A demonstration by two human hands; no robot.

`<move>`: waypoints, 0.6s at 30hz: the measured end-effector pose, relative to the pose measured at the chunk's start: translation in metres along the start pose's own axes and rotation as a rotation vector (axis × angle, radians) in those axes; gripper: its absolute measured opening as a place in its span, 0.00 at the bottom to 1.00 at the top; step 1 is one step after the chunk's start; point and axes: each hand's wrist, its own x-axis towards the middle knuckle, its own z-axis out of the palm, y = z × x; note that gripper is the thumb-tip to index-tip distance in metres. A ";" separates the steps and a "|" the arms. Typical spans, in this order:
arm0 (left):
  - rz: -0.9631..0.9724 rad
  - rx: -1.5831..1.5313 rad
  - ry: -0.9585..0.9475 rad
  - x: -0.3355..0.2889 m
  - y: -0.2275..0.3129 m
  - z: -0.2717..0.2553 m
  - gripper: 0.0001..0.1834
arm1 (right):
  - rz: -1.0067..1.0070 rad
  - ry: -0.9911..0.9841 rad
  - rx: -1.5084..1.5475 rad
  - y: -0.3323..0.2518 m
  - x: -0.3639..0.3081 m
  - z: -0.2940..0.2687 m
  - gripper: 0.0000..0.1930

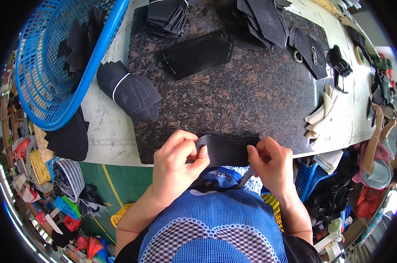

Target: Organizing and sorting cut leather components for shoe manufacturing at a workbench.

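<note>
- Blue checked apron (210, 208) sits closest to the lens, and just past it both hands are busy!
- Left grip (174, 154) is pinched narrow, thumb toward fingertips, on the left end of a black fabric piece (228, 150).
- Right grip (274, 160) matches it, thumb and forefinger closed on the opposite end.
- So the piece hangs between the two, at the near edge of a dark speckled slab (242, 96); resting or just above, I can't tell.
- Step in hand, by the look of it: shaping the far edge, where a raised ridge shows. Next move seems to call for level pinches and even tension, or that edge could pucker.
- Farther up the slab, a flat black panel (200, 53) lies alone, a stack of black pieces (266, 24) behind it to the right.
- Out left, a banded bundle (130, 92) straddles slab and white table (110, 151), near a blue basket (85, 85).
- Over right, pale knitted gloves (323, 115) lie across the slab's edge.
</note>
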 end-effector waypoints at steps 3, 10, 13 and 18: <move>0.120 0.235 -0.051 0.007 0.003 -0.007 0.16 | -0.040 0.013 -0.036 0.004 0.001 0.002 0.12; 0.662 0.627 -0.348 -0.007 0.010 0.028 0.42 | -0.015 0.044 -0.080 0.010 -0.002 0.001 0.12; 0.486 0.554 -0.505 -0.024 -0.006 0.019 0.53 | -0.003 0.031 -0.116 0.005 0.000 -0.004 0.15; 0.513 0.134 -0.181 -0.025 -0.037 -0.037 0.27 | 0.006 -0.018 -0.172 -0.004 0.009 -0.020 0.17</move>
